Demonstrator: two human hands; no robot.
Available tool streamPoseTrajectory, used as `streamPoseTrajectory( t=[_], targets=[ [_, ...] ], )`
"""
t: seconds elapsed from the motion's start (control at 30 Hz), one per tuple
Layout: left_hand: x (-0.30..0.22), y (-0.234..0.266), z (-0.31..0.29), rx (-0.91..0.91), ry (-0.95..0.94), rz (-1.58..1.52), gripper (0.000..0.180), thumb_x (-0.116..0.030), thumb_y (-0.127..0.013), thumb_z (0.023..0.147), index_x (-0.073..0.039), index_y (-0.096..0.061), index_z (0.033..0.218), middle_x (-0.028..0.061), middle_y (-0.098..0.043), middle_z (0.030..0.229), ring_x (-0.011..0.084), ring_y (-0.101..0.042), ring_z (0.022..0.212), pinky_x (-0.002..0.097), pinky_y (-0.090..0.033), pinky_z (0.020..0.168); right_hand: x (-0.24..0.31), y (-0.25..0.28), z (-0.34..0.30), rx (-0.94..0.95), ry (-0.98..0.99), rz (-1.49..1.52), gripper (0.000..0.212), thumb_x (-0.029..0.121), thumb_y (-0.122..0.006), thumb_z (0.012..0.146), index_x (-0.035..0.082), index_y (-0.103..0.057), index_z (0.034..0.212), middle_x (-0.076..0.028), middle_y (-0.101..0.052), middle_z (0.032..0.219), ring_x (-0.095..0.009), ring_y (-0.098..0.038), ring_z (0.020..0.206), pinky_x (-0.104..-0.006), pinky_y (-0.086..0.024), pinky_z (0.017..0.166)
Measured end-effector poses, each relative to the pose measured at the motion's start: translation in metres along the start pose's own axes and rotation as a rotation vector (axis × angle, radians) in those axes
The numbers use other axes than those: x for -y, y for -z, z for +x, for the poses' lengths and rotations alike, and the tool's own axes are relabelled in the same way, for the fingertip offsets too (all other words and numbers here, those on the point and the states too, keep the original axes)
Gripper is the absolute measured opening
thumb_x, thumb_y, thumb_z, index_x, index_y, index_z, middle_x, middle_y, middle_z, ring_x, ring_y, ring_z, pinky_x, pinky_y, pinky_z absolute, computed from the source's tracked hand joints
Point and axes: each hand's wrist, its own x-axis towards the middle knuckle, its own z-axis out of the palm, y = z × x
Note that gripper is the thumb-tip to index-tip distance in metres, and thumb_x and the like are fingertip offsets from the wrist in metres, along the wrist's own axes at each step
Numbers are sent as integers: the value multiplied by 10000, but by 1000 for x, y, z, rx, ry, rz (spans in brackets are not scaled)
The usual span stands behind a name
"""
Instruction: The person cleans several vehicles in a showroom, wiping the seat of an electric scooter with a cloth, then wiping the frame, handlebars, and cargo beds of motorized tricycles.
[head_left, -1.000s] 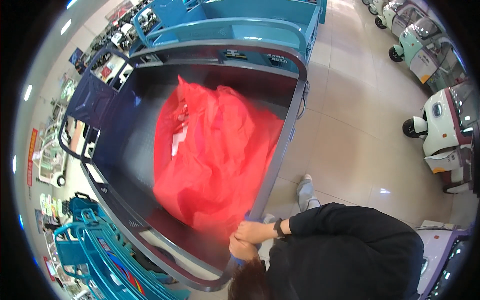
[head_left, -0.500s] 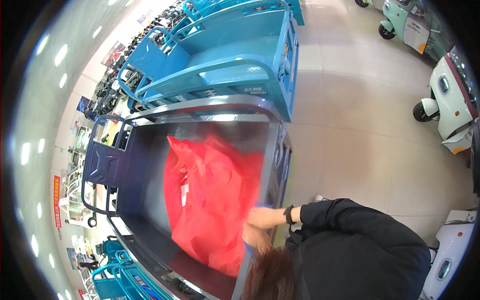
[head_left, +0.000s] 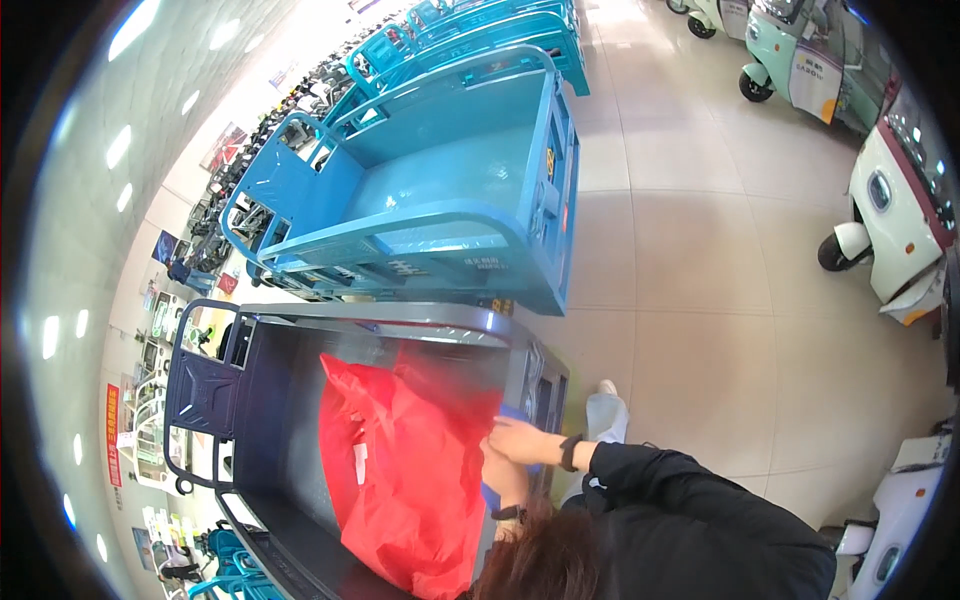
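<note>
Beneath everything, a pale tiled showroom floor [head_left: 700, 265], spreading from one to four o'clock. At eleven o'clock, a teal tricycle cargo bed [head_left: 430, 180], now exposed almost whole after showing only in part at the frame's top a second ago. From seven to nine o'clock, a dark grey tricycle cargo bed [head_left: 300, 425], lower in view than before and now cut off by the bottom edge; probably a tilt of the head rather than any rolling. Toward two o'clock, a white three-wheeler [head_left: 905, 200], well apart from the work.

At seven o'clock, inside the dark grey tricycle cargo bed, thin red sheeting [head_left: 400, 500], crumpled and reaching as far as the tailgate [head_left: 524, 368]. Much the same folds as a second ago, so apparently not lifted out. At five o'clock, a black sleeve [head_left: 690, 490], stretched toward the tailgate.

Near six o'clock, the right hand [head_left: 517, 438] and left hand [head_left: 505, 477], close together at the tailgate. Shifted from near its lower corner to farther along, toward twelve o'clock. Judging by that, progress along the edge, with the thin red sheeting left in place. Beside both hands, blue material [head_left: 514, 411], perhaps a cloth. Grip, left and right: cannot tell whether closed on it or only pressing. Smallest, a white patch [head_left: 360, 464] on the thin red sheeting, at nine o'clock from the hands.
</note>
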Motion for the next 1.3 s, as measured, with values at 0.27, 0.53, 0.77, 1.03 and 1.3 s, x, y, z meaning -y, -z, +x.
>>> streamPoseTrajectory(
  t=[0.27,0.53,0.77,1.03,1.3],
  targets=[
    [107,-94,18,107,-18,224,330,-367,-604,880,-103,-496,1045,137,-675,752,376,-662,647,473,-490,530,-42,1,25,116,152,6,184,162,-551,831,95,-597,996,-31,-637,817,-216,-625,884,-415,-360,1069],
    [-18,-143,107,332,723,393,348,-394,-578,886,-97,-474,1035,146,-662,723,381,-658,621,477,-482,517,-139,19,43,460,-40,114,173,218,-527,864,82,-577,959,-99,-674,812,-286,-660,852,-374,-437,896],
    [82,-179,62,-2,373,-23,348,-389,-488,955,-44,-526,980,185,-633,714,383,-625,607,482,-446,549,-136,13,60,310,120,179,150,202,-533,839,81,-604,893,-79,-640,825,-268,-605,825,-388,-437,748],
    [-12,-110,48,-347,567,24,372,-379,-449,984,-22,-544,944,198,-618,710,381,-608,610,481,-431,564,-113,63,84,326,375,304,138,147,-553,839,60,-612,928,-101,-630,873,-282,-594,829,-394,-450,721],
    [-146,-11,102,-699,632,-300,489,-391,-376,1043,29,-550,862,218,-542,703,351,-509,633,454,-410,621,-145,212,134,297,442,656,261,111,-567,838,44,-512,1084,-138,-575,909,-323,-611,861,-408,-500,719]
  ],
)
